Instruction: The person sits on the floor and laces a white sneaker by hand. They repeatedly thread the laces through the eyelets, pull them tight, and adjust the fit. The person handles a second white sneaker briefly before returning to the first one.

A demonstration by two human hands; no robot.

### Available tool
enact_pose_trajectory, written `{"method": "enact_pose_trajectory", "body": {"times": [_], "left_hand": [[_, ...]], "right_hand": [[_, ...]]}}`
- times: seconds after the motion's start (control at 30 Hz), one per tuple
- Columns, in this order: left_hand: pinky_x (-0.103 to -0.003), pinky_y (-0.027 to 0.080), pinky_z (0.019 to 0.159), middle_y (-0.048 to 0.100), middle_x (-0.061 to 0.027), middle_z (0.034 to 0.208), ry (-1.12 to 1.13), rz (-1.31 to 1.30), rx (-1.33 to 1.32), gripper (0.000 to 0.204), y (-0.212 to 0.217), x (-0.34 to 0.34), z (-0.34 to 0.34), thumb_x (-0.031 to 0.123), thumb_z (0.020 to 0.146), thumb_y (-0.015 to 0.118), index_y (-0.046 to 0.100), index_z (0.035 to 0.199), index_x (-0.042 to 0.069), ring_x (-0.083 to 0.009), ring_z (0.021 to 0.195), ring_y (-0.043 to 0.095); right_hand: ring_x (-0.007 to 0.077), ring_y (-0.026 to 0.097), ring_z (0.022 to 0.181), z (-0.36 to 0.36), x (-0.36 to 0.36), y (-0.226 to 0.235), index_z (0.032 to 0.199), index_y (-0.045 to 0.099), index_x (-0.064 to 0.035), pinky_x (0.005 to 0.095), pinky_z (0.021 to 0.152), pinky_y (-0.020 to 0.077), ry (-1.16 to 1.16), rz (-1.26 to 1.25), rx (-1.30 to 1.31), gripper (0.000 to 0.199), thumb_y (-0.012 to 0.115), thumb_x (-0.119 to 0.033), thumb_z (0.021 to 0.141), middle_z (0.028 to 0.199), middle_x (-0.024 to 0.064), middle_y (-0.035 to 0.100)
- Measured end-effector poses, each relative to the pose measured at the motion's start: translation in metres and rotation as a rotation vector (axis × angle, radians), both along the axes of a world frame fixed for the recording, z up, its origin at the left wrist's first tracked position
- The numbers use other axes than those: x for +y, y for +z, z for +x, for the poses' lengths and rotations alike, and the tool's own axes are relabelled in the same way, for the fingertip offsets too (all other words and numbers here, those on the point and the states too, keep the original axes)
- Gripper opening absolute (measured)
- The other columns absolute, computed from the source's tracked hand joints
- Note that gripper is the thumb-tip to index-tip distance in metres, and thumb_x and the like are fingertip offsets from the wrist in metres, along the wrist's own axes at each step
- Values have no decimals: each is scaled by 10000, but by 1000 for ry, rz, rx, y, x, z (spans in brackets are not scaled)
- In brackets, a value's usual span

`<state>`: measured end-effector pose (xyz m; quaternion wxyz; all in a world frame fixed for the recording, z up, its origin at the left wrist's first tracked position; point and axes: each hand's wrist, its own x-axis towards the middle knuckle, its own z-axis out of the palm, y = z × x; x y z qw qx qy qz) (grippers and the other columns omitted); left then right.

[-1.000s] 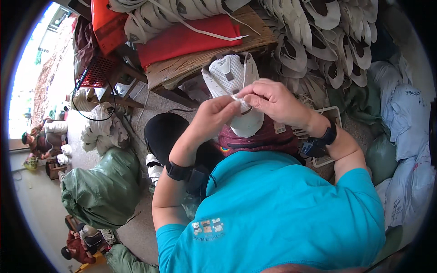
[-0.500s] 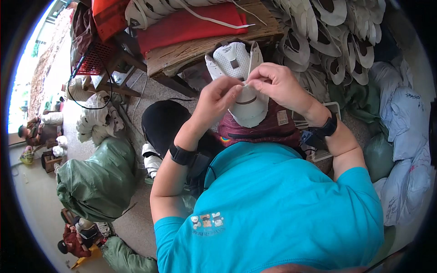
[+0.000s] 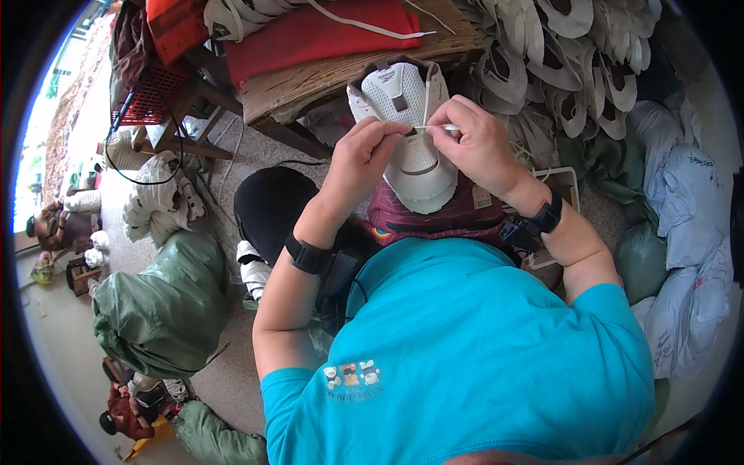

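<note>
A white shoe upper (image 3: 425, 188) rests on my lap over a dark red striped cloth (image 3: 434, 217), its toe toward me and its mesh tongue (image 3: 395, 84) pointing away. Above its throat, a short span of white shoelace (image 3: 421, 127) runs level between my hands. My left hand (image 3: 363, 155) is closed, thumb and fingers pinching one side of the lace. On the other side, my right hand (image 3: 482, 147) pinches it too, with a bit of lace showing past the fingers. The eyelets under my fingers are partly hidden.
Ahead stands a wooden table (image 3: 310, 85) with a red cloth (image 3: 325, 43) and white laces. Many pale shoe uppers (image 3: 573, 70) hang at the upper right. White sacks (image 3: 690, 209) line the right side. A green sack (image 3: 167, 302) lies at left; other people (image 3: 132, 407) sit beyond.
My hands have moved slightly apart and a little up, so the lace between them now shows as a straight span. The shoe upper stays on my lap.
</note>
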<state>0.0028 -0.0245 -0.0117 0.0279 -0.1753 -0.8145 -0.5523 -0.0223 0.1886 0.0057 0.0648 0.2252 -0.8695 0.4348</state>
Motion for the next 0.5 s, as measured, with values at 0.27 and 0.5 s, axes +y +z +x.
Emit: {"method": "enact_pose_trajectory", "body": {"times": [0.27, 0.5], "left_hand": [[-239, 468, 725, 607, -42, 889, -41, 4, -29, 214, -4, -6, -2, -5, 940, 581, 717, 1102, 25, -107, 811, 575], [-255, 482, 716, 612, -66, 914, -31, 7, -23, 186, -5, -6, 0, -1, 929, 594, 690, 1087, 20, -131, 800, 588]], "right_hand": [[248, 591, 691, -7, 5, 7, 860, 596, -38, 347, 605, 468, 247, 82, 52, 79, 667, -35, 824, 798, 93, 581], [178, 580, 690, -28, 2, 1, 870, 632, -10, 287, 656, 468, 379, -137, -290, 58, 678, 2, 835, 809, 69, 562]]}}
